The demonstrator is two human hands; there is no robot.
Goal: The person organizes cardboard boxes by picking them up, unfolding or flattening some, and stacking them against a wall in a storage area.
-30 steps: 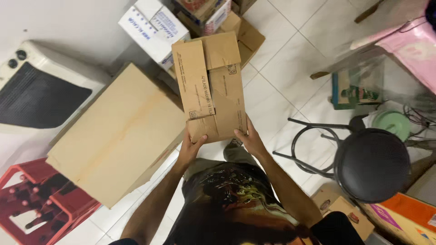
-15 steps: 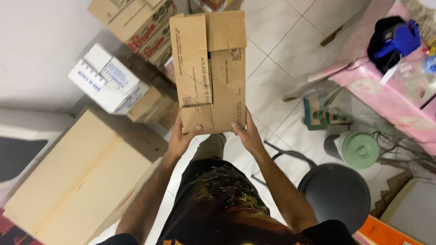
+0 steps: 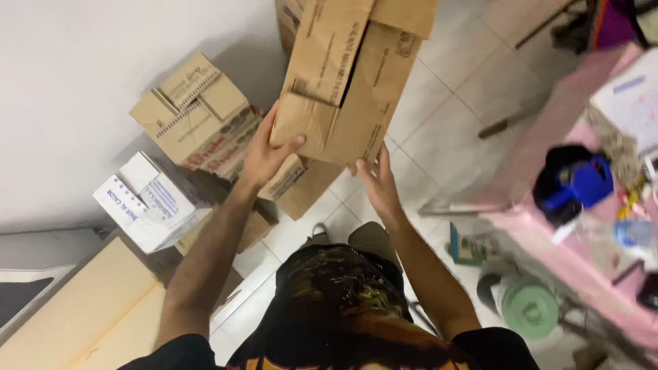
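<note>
Brown corrugated cardboard box (image 3: 349,82), creased and with flaps loose, is held up. It is gripped at its lower left corner by the left hand (image 3: 267,154). The right hand (image 3: 377,183) is spread flat under its bottom edge.

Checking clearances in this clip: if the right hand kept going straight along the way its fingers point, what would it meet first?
Probably the cardboard box: the right hand points up at its lower edge, seemingly touching or nearly so. Depth is unclear.
</note>
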